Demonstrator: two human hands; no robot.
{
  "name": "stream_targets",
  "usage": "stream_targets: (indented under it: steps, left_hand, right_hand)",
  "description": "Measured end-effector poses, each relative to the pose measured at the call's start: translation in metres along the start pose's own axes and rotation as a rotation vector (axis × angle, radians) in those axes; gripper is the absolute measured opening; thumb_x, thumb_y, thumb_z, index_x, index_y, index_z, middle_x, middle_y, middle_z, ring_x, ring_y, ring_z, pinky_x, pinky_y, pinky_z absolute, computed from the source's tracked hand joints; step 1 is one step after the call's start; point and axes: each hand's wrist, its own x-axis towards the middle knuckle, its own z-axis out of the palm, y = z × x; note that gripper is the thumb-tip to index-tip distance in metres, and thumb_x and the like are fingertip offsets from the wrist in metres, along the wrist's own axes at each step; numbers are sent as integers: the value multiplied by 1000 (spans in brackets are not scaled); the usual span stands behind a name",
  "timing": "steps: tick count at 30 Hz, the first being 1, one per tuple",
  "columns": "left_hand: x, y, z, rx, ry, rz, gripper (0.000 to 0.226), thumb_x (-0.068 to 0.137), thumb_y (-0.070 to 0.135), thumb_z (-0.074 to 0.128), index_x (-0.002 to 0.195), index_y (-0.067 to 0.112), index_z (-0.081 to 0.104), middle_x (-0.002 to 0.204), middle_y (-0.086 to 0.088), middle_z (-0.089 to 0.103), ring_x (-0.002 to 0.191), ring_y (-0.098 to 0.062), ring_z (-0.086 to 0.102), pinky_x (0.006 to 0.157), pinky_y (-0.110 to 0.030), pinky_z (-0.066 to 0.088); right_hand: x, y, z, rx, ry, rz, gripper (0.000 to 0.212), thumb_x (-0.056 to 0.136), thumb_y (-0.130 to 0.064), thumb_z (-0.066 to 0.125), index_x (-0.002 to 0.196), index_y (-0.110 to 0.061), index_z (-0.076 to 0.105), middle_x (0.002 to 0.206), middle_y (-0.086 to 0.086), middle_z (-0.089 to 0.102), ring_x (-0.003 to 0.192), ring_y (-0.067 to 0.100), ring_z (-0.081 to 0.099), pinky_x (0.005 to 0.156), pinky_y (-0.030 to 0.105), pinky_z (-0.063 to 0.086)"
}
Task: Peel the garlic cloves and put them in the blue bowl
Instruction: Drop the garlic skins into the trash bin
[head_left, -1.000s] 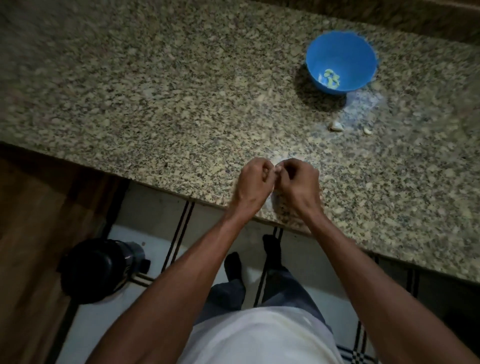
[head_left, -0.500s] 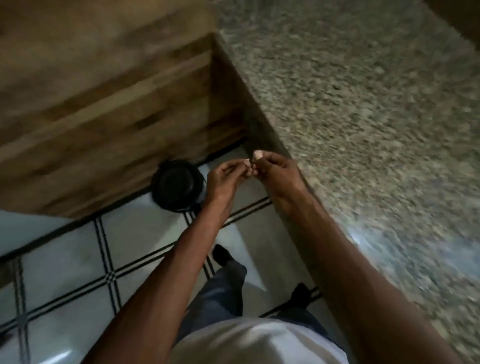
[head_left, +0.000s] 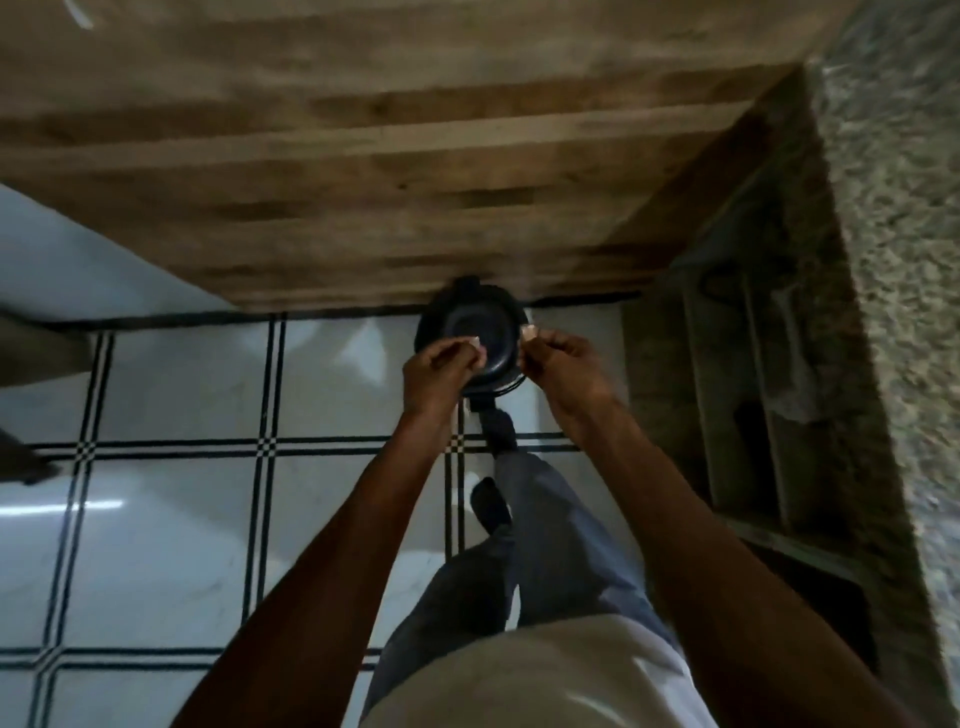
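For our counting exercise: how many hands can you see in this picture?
2. The left hand and the right hand are held apart over the black bin on the tiled floor, each pinching a small pale piece.

Glossy tiled floor (head_left: 171, 519); matt wood-grain cabinet (head_left: 363, 171); speckled granite counter (head_left: 904, 260); glossy black bin (head_left: 475, 325).

Pale garlic clove (head_left: 529, 333) pinched at right fingertips, above black bin.
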Motion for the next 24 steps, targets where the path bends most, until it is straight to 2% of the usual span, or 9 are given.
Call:
stream_targets:
  steps: [2,5,10,13,17,19,21,23,24]
  left_hand:
    - [12,-2,-15,-21,20,-9,21,92,4,72,112,4,72,116,-12,72,108,-22,71,82,-22,59]
    - [39,-13,-34,78,41,1,17,94,9,73,110,7,73,111,-10,75,106,-23,72,97,-39,59]
    - [87,-43,-43,75,104,-99,9,91,8,76,92,17,76,103,-14,77,104,-34,72,103,-51,54]
    - [129,-73,-46,-14,114,-157,9,89,5,77,92,13,80,98,-14,79,104,-36,73,101,-47,57]
    - [179,-120,-47,-66,128,-206,7,89,5,77,96,6,78,99,-19,78,102,-35,74,94,-38,59]
    - [210,-143,-45,-27,128,-219,9,83,12,82,92,10,80,97,-20,78,98,-35,74,91,-40,58]
    - [245,-165,-43,30,122,-242,4,79,17,83,81,19,81,90,-16,77,88,-34,70,83,-39,56]
    - [281,-185,-37,76,94,-273,4,90,9,76,89,13,77,89,-10,75,86,-28,67,78,-34,56]
    - [297,-193,-34,115,62,-267,2,95,7,71,95,9,73,92,-7,73,86,-21,67,78,-29,59]
  right_hand:
    - [15,6,15,-25,-1,26,17,101,-20,67,102,-5,76,106,23,74,93,24,69,96,41,59]
    - [40,18,36,-43,19,79,13,99,-22,70,93,-12,76,92,11,75,86,21,70,92,41,60]
    - [94,50,69,-40,13,149,10,100,-18,68,96,-9,72,98,12,74,95,27,73,94,41,60]
    - [135,77,77,5,14,152,10,98,-6,68,104,2,71,86,11,70,80,21,69,83,31,62]
    - [192,122,75,-44,56,184,17,97,-1,68,111,8,71,85,11,71,73,18,69,73,23,62]
    - [226,148,70,-144,56,188,17,98,-1,67,112,4,73,86,5,72,78,18,71,82,29,62]
    - [259,177,67,-205,80,187,20,94,2,70,114,4,74,97,12,75,93,24,74,96,40,60]
    - [292,202,67,-244,142,199,22,89,2,77,111,2,74,115,22,74,113,36,70,106,51,53]
    - [308,213,67,-272,158,199,21,88,-1,79,108,-4,75,118,20,73,117,37,68,108,52,52]
